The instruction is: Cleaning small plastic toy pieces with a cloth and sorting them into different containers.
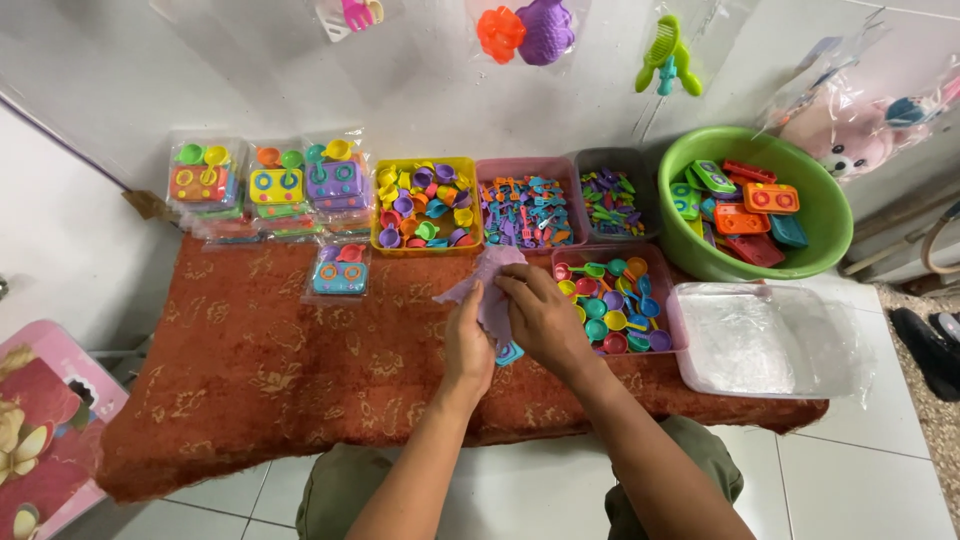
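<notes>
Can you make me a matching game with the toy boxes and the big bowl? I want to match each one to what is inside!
Things:
1. yellow tray
2. green basin
3. clear tub
4. pink tray by the right hand

What is inside:
A. toy stoves in orange, green and red
B. little round spoons and pans
C. clear plastic bags
D. tiny cups in purple, yellow and red

Pairs: 1-D, 2-A, 3-C, 4-B
</notes>
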